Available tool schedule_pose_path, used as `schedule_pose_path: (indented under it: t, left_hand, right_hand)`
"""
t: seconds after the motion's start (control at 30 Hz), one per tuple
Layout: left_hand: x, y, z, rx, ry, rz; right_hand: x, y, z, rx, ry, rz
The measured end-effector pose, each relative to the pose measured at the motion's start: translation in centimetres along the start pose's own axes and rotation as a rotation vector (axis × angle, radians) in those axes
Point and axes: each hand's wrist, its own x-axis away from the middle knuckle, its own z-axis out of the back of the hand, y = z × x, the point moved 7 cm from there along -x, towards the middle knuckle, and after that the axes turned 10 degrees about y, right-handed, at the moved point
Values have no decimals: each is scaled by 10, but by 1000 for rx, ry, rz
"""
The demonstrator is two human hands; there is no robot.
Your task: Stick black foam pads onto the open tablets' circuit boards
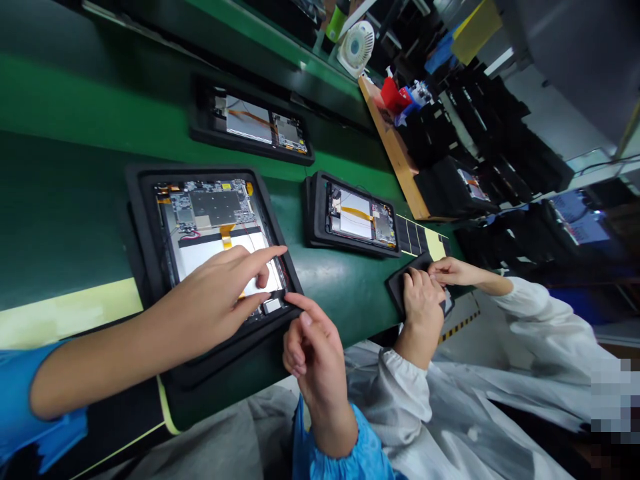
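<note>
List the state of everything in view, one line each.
Left hand: open, fingers over near tablet
Right hand: half-curled at near tablet's edge
Near tablet: back open, board exposed, in black tray
Middle tablet: open, in tray
Far tablet: open, in tray
Co-worker's hands: on black pad

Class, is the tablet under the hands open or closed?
Open: the tablet shows its bare circuit board and ribbon cable, with no cover over them.

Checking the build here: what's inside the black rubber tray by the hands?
An open tablet holding a metal-shielded circuit board and white panel; the left hand hides part of the panel.
</note>
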Motion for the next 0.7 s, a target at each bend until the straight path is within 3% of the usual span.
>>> schedule_pose_path:
  t: [0.2,0.4,0.7]
  left_hand:
    - [-5,6,-8,-129,-29,-102]
    - [-14,8,-10,-157,-116,-72]
    - [-23,13,-19,-237,-62,-105]
  right_hand:
    - [1,0,1,26,9,23]
    - [0,-1,8,161,84,107]
    - [2,-4,5,295,102,138]
